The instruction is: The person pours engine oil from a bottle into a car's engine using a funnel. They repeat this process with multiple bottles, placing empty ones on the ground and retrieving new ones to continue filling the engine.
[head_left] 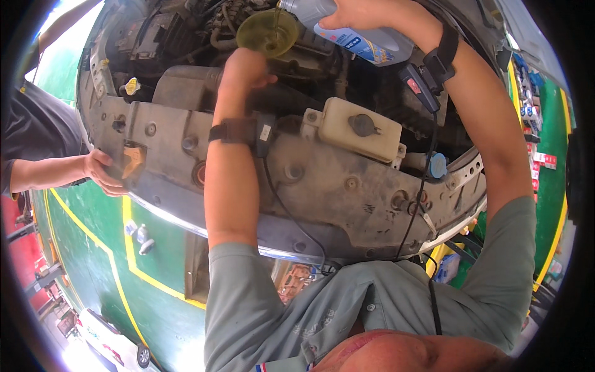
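Over the engine bay, my right hand (359, 13) is closed around a grey-blue oil jug (392, 44) with a blue label. The jug lies tipped on its side, its mouth over a translucent yellow funnel (286, 32). A thin dark stream runs from the mouth into the funnel. At the funnel's near edge is my left hand (246, 69), curled and slightly blurred, one digit sticking out to the right. Its other fingers are hidden, so whether it grips the funnel does not show. Both wrists wear black straps with small devices and cables.
A whitish reservoir (361, 131) with a black cap, a blue cap (437, 165) and a yellow cap (132, 86) sit around the bay. The dusty front panel (322, 186) lies under my forearms. At left, another person's hand (104, 172) rests on the car's front edge.
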A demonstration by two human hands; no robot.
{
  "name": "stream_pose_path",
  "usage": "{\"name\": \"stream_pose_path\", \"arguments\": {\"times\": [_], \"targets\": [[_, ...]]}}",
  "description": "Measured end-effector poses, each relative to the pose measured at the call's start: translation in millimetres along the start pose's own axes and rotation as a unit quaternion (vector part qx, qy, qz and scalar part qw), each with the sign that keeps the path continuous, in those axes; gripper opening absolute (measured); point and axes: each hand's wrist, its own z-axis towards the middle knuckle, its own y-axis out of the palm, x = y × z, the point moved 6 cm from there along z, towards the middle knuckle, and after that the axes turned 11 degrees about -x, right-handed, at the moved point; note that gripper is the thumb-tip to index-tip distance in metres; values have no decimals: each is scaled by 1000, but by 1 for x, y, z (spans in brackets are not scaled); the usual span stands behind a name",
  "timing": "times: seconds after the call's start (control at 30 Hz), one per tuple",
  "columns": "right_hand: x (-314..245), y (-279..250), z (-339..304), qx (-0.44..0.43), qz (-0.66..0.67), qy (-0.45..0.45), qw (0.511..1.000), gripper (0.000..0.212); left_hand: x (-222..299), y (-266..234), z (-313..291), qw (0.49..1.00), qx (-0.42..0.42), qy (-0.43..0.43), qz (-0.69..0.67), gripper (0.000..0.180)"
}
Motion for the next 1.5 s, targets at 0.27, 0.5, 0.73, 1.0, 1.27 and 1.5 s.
{"name": "stream_pose_path", "arguments": {"times": [0.27,0.5,0.73,1.0,1.27,1.5], "targets": [[-2,0,0,4,-5,-4,1000,55,-2,0,0,998,-34,-45,1,21],[-1,1,0,-24,-10,14,1000,55,10,6,-3,996,-69,-48,15,28],[-9,-2,2,-12,-27,0,1000,55,3,3,-3,997,-65,-35,11,27],[-6,2,5,-31,-39,5,999,58,25,2,-24,994,-82,-69,-7,25],[-8,0,1,-22,-37,19,999,57,0,6,9,998,-54,-36,6,24],[-11,1,4,-33,-60,18,998,57,-12,6,20,998,-52,13,-28,17]]}}
